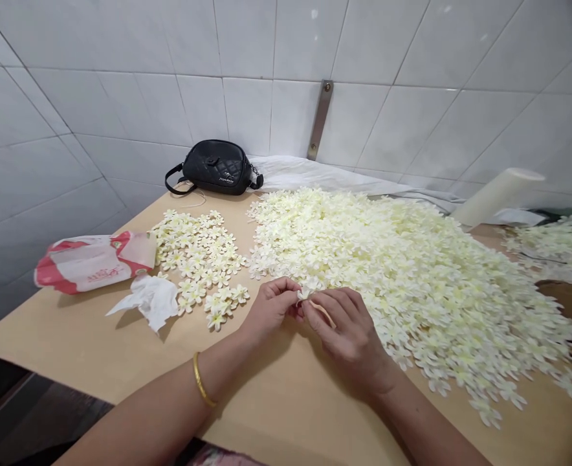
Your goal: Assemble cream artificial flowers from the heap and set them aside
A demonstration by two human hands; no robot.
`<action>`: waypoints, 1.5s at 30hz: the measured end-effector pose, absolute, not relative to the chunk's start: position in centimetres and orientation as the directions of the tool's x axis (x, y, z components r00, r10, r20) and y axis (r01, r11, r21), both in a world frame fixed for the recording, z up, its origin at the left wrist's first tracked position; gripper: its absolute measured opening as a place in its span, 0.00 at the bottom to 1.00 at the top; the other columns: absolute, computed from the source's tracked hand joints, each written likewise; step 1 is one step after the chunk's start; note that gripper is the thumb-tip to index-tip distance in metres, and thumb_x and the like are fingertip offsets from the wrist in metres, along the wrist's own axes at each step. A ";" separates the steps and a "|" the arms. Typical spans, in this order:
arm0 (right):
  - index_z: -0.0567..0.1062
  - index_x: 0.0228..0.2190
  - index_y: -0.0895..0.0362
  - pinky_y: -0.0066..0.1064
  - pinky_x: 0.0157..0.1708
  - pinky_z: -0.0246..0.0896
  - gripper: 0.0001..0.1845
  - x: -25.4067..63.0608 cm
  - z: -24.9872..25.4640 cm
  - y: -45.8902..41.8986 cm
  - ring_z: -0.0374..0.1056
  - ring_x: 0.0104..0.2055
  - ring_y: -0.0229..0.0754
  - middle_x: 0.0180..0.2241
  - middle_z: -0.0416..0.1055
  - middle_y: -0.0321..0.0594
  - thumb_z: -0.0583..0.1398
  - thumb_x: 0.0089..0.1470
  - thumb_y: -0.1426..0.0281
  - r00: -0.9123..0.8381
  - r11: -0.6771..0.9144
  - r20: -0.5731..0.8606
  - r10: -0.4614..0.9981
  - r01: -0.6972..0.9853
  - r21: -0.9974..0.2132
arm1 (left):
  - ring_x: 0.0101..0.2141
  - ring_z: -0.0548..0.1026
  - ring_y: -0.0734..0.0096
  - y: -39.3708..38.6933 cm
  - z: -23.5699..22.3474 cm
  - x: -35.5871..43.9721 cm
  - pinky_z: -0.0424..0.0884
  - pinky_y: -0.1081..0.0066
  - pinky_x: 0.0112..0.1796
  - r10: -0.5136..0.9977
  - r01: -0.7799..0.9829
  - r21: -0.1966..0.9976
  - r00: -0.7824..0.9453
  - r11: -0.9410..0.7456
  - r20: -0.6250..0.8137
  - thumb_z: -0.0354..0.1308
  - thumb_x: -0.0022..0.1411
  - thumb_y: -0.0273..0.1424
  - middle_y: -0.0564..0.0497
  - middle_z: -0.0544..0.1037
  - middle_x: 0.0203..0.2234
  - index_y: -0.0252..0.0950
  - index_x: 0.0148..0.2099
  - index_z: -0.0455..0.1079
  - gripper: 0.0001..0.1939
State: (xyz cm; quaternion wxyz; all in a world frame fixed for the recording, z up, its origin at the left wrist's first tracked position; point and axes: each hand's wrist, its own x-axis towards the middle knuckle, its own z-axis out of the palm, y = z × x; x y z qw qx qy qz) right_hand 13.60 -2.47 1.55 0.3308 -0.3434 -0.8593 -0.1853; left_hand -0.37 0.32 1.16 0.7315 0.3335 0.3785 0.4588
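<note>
Between my two hands, above the table's middle, is a small white artificial flower (305, 294). My left hand (277, 303) pinches it from the left, thumb and fingertips pressed together. From the right, my right hand (347, 323) also closes on it with thumb and forefinger. Just beyond and to the right spreads a large heap of pale yellow-white flowers (373, 252). A smaller batch of flowers with yellow centres (201, 249) lies to the left of my hands. My fingers partly cover the held flower.
A red and white tissue packet (96, 264) and a crumpled tissue (151, 301) lie at the left of the table (286, 414). Near the tiled wall sits a black bag (218, 167). At the back right, a white roll (497, 197) leans beside more flowers (565, 249).
</note>
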 end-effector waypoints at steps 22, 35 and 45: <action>0.67 0.44 0.54 0.38 0.44 0.57 0.16 14.3 2.5 -2.3 0.59 0.46 0.44 0.42 0.61 0.45 0.51 0.53 0.73 -0.273 0.499 0.437 0.857 0.650 -0.573 | 0.14 0.65 0.78 0.5 0.4 -0.3 0.63 0.74 0.19 0.865 -0.360 0.821 0.413 0.442 -0.285 0.55 0.43 0.24 0.53 0.69 0.14 0.32 0.26 0.64 0.03; 0.72 0.31 0.55 0.38 0.41 0.59 0.11 13.4 2.3 -2.2 0.59 0.44 0.44 0.39 0.63 0.43 0.51 0.51 0.77 -0.330 0.564 0.466 0.821 0.591 -0.576 | 0.14 0.66 0.81 0.3 0.8 -0.3 0.63 0.78 0.19 0.803 -0.392 0.729 0.472 0.561 -0.364 0.59 0.42 0.26 0.53 0.69 0.16 0.30 0.26 0.65 0.06; 0.66 0.24 0.56 0.37 0.44 0.53 0.06 14.6 3.9 -1.4 0.59 0.45 0.43 0.39 0.64 0.42 0.53 0.51 0.73 -0.181 0.442 0.412 0.893 0.526 -0.727 | 0.13 0.64 0.81 0.4 0.5 -0.3 0.60 0.79 0.17 0.853 -0.335 0.817 0.408 0.470 -0.325 0.57 0.45 0.26 0.53 0.69 0.14 0.32 0.24 0.62 0.05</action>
